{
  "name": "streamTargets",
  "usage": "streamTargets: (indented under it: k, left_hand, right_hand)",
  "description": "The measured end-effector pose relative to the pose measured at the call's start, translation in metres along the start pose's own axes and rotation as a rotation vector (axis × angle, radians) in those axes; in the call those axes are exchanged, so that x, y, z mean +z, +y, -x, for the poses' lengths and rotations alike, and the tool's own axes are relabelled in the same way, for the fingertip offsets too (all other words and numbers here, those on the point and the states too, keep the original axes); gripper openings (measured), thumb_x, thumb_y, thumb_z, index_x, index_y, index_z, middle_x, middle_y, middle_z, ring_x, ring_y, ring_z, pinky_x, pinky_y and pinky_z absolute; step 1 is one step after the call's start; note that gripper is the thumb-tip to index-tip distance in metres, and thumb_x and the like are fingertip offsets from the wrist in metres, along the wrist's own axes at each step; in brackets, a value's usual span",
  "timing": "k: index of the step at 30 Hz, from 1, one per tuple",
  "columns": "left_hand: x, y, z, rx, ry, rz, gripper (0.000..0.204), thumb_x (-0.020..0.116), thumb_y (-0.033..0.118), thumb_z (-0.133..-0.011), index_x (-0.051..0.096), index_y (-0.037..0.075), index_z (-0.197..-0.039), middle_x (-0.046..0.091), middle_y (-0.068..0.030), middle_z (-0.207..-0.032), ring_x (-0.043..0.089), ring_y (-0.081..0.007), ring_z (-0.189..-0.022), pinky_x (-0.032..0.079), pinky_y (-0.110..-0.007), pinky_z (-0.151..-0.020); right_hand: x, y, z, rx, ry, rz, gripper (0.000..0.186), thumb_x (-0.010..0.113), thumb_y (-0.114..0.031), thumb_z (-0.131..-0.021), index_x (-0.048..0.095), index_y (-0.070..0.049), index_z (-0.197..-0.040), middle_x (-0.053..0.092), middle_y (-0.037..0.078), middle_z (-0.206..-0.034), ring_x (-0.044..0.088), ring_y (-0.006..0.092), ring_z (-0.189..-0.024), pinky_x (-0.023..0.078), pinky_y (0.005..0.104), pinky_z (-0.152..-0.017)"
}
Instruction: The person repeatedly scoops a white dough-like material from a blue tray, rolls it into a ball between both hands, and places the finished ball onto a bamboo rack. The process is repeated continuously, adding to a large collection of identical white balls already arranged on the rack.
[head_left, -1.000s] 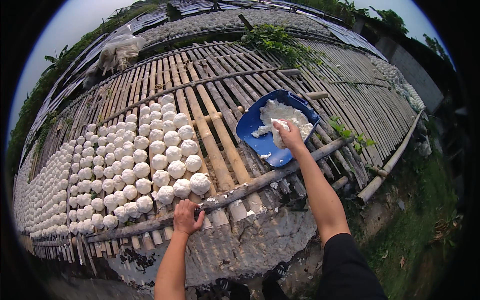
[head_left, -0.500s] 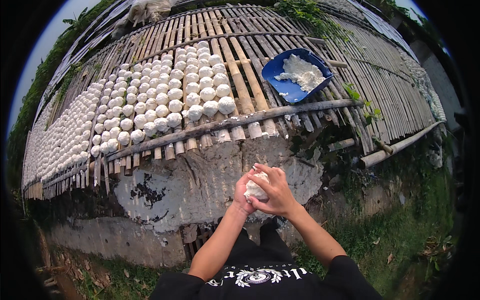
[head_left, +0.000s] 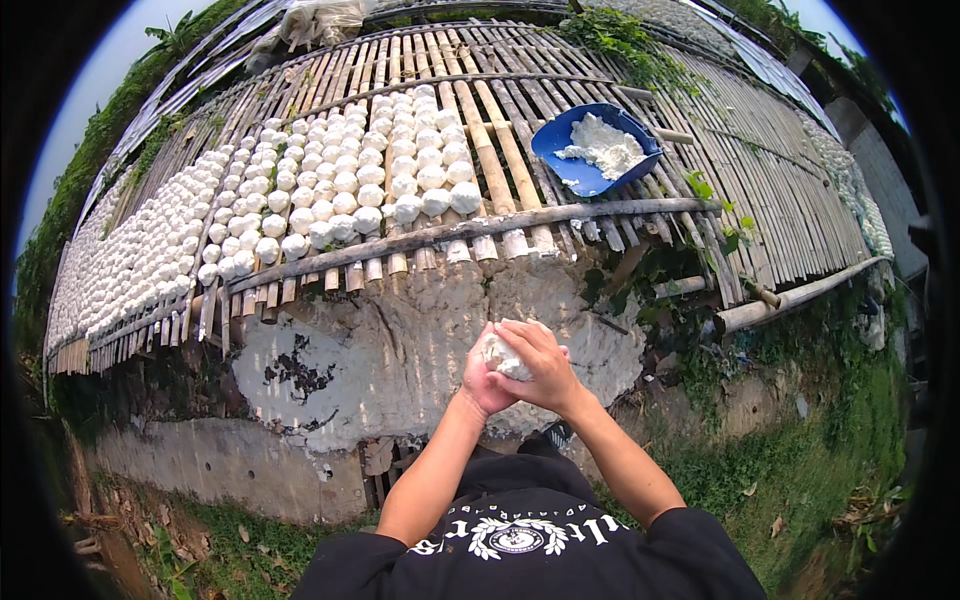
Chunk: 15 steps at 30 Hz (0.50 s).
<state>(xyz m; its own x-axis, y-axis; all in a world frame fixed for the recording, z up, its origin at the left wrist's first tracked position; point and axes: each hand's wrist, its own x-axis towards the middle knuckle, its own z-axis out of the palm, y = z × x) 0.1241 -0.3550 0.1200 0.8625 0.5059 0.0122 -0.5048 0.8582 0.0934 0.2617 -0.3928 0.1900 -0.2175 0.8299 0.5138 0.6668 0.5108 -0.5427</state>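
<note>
Dough Pressed Between Our Palms

Bamboo rack (head_left: 560, 130) fills the background. We cup a white lump (head_left: 502, 357) between our left hand (head_left: 482, 378) and right hand (head_left: 545, 368), clasped together below white balls (head_left: 330, 190) and a blue basin (head_left: 585, 150).

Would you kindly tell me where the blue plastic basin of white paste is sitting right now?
In the head view, the blue plastic basin sits upper right on the bamboo slat rack, just right of the rows of white balls.
</note>
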Motion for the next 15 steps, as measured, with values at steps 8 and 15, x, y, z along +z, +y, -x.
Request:
streamTargets:
  k: [8,15]
  left_hand:
    - [-0.005,-0.033,-0.014,0.490,0.492,-0.153,0.081,0.030,0.073,-0.110,0.054,0.009,-0.154,0.059,-0.0167,-0.155,0.060,-0.0361,-0.141,0.047,-0.055,-0.121]
    - [0.005,-0.011,-0.006,0.305,0.507,-0.208,0.072,0.042,0.069,-0.111,0.058,0.010,-0.149,0.068,-0.0126,-0.137,0.067,-0.0313,-0.127,0.055,-0.050,-0.112]
  right_hand:
    - [0.017,-0.016,0.006,0.471,0.186,-0.181,0.048,0.086,-0.031,-0.091,0.078,-0.006,-0.131,0.071,0.021,-0.134,0.074,0.0378,-0.118,0.059,0.0433,-0.099]
    - [0.006,-0.002,0.009,0.319,0.181,0.066,0.053,0.087,-0.032,-0.086,0.076,-0.007,-0.131,0.075,0.017,-0.121,0.074,0.0364,-0.111,0.060,0.0463,-0.090]
